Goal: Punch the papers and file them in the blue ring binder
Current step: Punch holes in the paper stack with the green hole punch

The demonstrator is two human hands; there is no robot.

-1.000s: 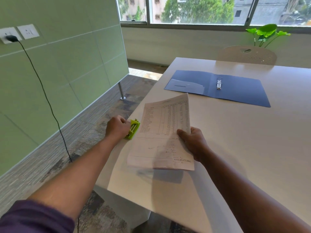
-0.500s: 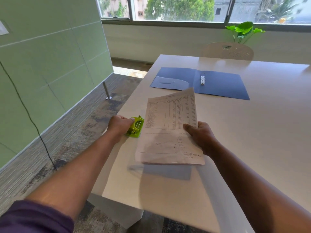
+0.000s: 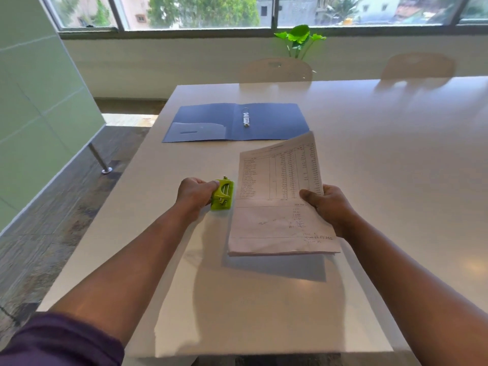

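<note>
While one binder (image 3: 235, 122) lies open: left grip (image 3: 194, 193) around one punch (image 3: 223, 194), right grip (image 3: 328, 206) clutching papers (image 3: 274, 202).

papers (image 3: 280, 204) print: staying too small and blurred to read, centre frame
green punch (image 3: 223, 194) left side: hiding behind left hand (image 3: 194, 195)
right chair (image 3: 417, 66): blurring, upper right

Both arms extended forward; left hand (image 3: 194, 192) fingers curled closed; right hand (image 3: 328, 204) fingers pinched shut.
</note>
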